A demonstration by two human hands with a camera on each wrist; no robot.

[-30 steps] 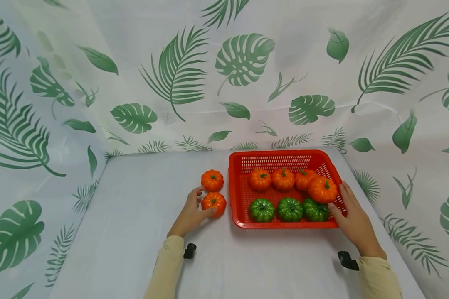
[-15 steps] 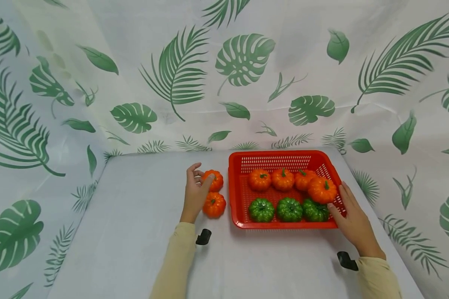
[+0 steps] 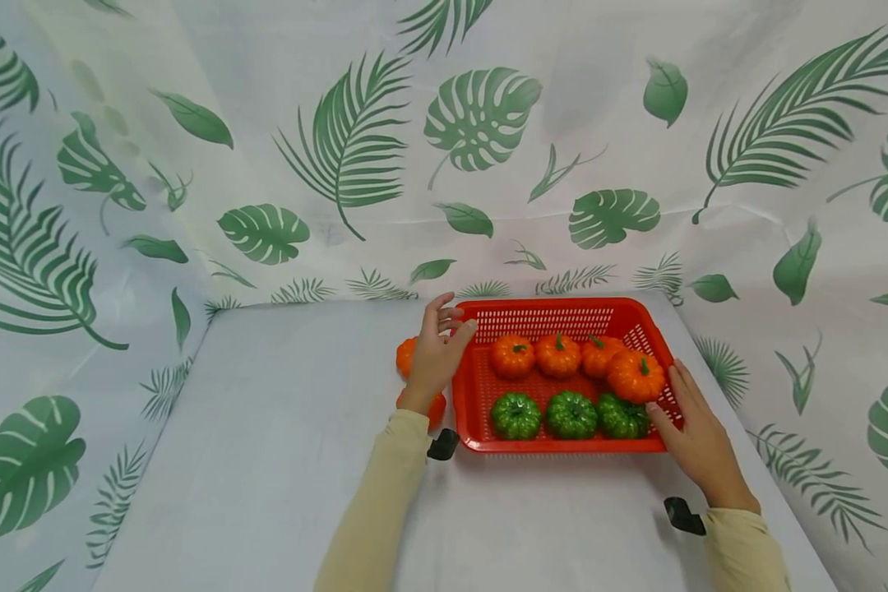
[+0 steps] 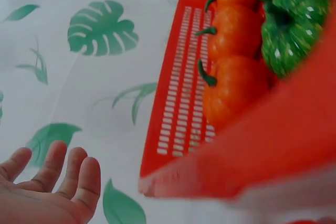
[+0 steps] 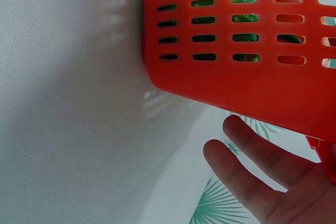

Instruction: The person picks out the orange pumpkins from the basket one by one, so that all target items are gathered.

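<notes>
A red perforated plastic basket [image 3: 562,446] stands on the table, holding orange toy pumpkins [image 3: 513,357] in the back row and green toy pumpkins [image 3: 516,416] in front. One orange pumpkin [image 3: 636,376] sits higher at the right, partly over its neighbours. At the basket's right rim is my right hand [image 3: 705,448], thumb over the rim and fingers along the outside. My left hand [image 3: 435,355] hovers by the basket's back left corner, fingers loosely bent and holding nothing. Beneath my left hand and wrist, two orange pumpkins [image 3: 405,357] on the table are partly hidden.
A white cloth with green leaf prints [image 3: 481,119] hangs behind and at both sides. The white table surface [image 3: 289,411] stretches left of the basket. Each wrist carries a small black camera [image 3: 444,445].
My left hand has moved from beside the two loose orange pumpkins, up and right to the basket's left rim. My right hand and the basket have stayed in place.
</notes>
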